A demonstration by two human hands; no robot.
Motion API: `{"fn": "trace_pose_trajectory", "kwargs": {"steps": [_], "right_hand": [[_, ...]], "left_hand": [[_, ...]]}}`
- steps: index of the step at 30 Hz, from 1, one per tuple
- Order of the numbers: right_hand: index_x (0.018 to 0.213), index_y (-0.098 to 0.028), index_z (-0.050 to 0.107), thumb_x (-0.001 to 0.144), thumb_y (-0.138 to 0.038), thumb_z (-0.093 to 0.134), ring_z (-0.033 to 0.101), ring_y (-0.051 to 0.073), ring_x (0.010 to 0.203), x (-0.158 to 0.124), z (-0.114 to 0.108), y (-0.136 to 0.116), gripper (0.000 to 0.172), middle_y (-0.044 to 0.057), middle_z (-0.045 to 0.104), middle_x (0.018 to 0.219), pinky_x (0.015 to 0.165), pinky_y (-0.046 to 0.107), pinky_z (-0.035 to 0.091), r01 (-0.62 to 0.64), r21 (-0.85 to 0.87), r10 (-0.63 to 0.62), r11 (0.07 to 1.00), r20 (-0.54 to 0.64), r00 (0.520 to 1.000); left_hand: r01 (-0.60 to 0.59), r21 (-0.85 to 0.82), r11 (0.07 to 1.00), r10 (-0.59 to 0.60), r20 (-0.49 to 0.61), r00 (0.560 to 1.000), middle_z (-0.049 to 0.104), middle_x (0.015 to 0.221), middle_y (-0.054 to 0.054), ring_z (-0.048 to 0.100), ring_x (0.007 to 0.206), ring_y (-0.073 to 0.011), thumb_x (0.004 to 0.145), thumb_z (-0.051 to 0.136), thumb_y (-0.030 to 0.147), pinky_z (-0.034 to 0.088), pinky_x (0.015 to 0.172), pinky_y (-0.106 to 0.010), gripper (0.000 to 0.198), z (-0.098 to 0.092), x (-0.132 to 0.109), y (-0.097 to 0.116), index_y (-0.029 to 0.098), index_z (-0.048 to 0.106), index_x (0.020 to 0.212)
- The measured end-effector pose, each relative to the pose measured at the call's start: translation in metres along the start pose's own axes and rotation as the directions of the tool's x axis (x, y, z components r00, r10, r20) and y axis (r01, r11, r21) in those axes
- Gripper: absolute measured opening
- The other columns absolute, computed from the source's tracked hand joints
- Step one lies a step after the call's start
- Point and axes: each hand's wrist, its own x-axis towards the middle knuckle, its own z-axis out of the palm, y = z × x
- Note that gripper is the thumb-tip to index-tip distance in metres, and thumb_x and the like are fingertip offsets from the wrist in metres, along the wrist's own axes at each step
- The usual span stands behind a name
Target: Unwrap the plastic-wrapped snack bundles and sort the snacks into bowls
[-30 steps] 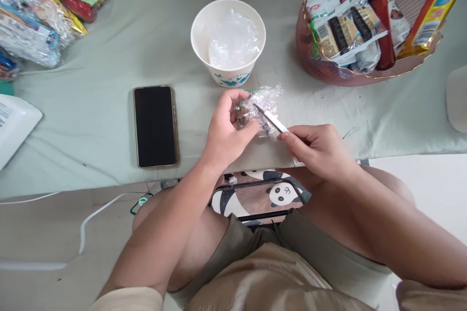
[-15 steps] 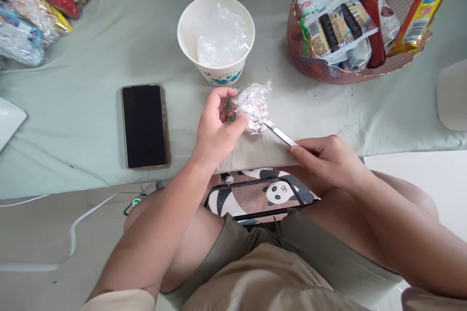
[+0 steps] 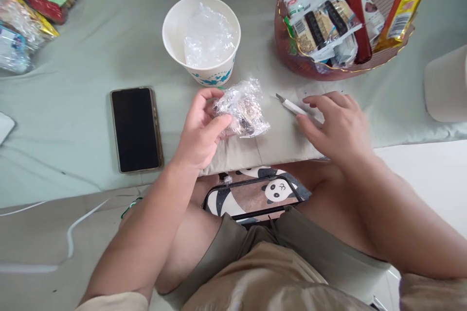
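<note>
My left hand (image 3: 199, 133) pinches a crinkled clear plastic wrapper (image 3: 242, 107) with something dark inside it, just above the table's front edge. My right hand (image 3: 337, 126) lies to the right of the wrapper with its fingers stretched out and loose. Under its fingertips a small white knife (image 3: 290, 103) rests on the pale green cloth (image 3: 91, 58), blade pointing left. Behind the wrapper stands a white paper bowl (image 3: 166, 34) with crumpled clear plastic in it.
A black phone (image 3: 135, 129) lies face up left of my hands. A reddish basket (image 3: 292, 65) of wrapped snacks stands at the back right, more snack packets (image 3: 22, 9) are piled at the far left. A white object (image 3: 445, 82) sits at the right edge. A panda-print item (image 3: 255, 194) lies between my knees.
My right hand drew the knife out of the wrapper, carried it right and laid it on the cloth, loosening its grip. The left hand kept the wrapper and turned it slightly.
</note>
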Motion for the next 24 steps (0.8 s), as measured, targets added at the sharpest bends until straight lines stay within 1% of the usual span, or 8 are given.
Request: {"fn": "trace_pose_trajectory", "kwargs": {"steps": [3,5,8,11,13,15,19,24], "right_hand": [[0.112,-0.021,0.071,0.092,-0.036,0.065,0.065,0.021,0.075,0.0,-0.006,-0.027,0.025,0.006,0.07,0.085,0.072,0.036,0.054,0.11,0.281,-0.125,0.953,0.035,0.992],[0.122,-0.021,0.066,0.093,-0.037,0.067,0.063,0.018,0.071,-0.002,-0.006,-0.048,0.034,0.003,0.07,0.085,0.069,0.033,0.055,0.148,0.435,-0.19,0.888,0.056,0.98],[0.135,-0.022,0.061,0.092,-0.033,0.069,0.067,0.017,0.078,-0.003,0.003,-0.074,0.045,0.004,0.074,0.098,0.074,0.032,0.057,0.183,0.482,-0.23,0.857,0.039,0.972],[0.118,-0.025,0.072,0.097,-0.024,0.061,0.07,0.018,0.086,-0.002,0.012,-0.087,0.024,0.005,0.075,0.101,0.079,0.032,0.057,0.222,0.442,-0.246,0.869,-0.002,0.969],[0.101,-0.025,0.073,0.1,-0.022,0.056,0.071,0.018,0.085,-0.001,0.013,-0.09,0.017,0.005,0.076,0.096,0.078,0.032,0.056,0.25,0.443,-0.258,0.861,-0.045,0.965],[0.092,-0.024,0.07,0.1,-0.02,0.053,0.071,0.018,0.082,0.0,0.013,-0.09,0.018,0.004,0.075,0.089,0.075,0.032,0.055,0.273,0.449,-0.259,0.851,-0.094,0.961],[0.092,-0.023,0.061,0.096,-0.016,0.051,0.071,0.018,0.079,-0.003,0.01,-0.091,0.013,0.004,0.075,0.088,0.072,0.032,0.055,0.283,0.437,-0.226,0.854,-0.179,0.958],[0.089,-0.025,0.059,0.09,-0.02,0.053,0.07,0.018,0.073,-0.013,0.008,-0.09,0.007,0.003,0.075,0.085,0.068,0.034,0.057,0.177,0.426,-0.075,0.887,-0.245,0.967]], "left_hand": [[0.036,-0.05,0.998,-0.035,0.036,0.999,0.062,0.102,0.0,0.062,0.079,-0.0149,0.066,0.085,0.027,0.059,0.062,-0.026,0.046,0.003,-0.005,0.001,0.028,0.057,0.103],[0.049,-0.077,0.996,-0.044,0.068,0.997,0.062,0.107,-0.001,0.063,0.081,-0.0143,0.069,0.086,0.03,0.06,0.064,-0.026,0.043,0.005,-0.009,0.001,0.027,0.058,0.102],[0.04,-0.086,0.995,-0.03,0.112,0.993,0.063,0.104,-0.001,0.062,0.079,-0.0133,0.074,0.085,0.037,0.057,0.064,-0.024,0.04,0.005,-0.016,0.0,0.027,0.058,0.102],[0.013,-0.09,0.996,-0.002,0.126,0.992,0.061,0.099,0.0,0.059,0.071,-0.0113,0.075,0.085,0.036,0.053,0.059,-0.022,0.039,0.003,-0.022,0.001,0.027,0.057,0.1],[0.008,-0.089,0.996,0.003,0.118,0.993,0.06,0.096,0.001,0.055,0.067,-0.0099,0.077,0.083,0.033,0.049,0.055,-0.021,0.035,0.001,-0.024,0.002,0.027,0.057,0.099],[0.027,-0.084,0.996,-0.02,0.083,0.996,0.059,0.091,0.001,0.055,0.065,-0.0098,0.081,0.08,0.03,0.047,0.052,-0.021,0.029,0.001,-0.024,0.003,0.026,0.056,0.098],[0.075,-0.133,0.988,-0.085,-0.074,0.994,0.059,0.084,0.002,0.059,0.066,-0.0108,0.086,0.073,0.026,0.05,0.052,-0.02,0.021,0.001,-0.018,0.004,0.025,0.055,0.096],[0.024,-0.244,0.969,-0.082,-0.229,0.97,0.065,0.088,0.002,0.063,0.072,-0.0119,0.086,0.075,0.028,0.056,0.059,-0.022,0.022,-0.002,-0.013,0.005,0.025,0.055,0.096]]}}
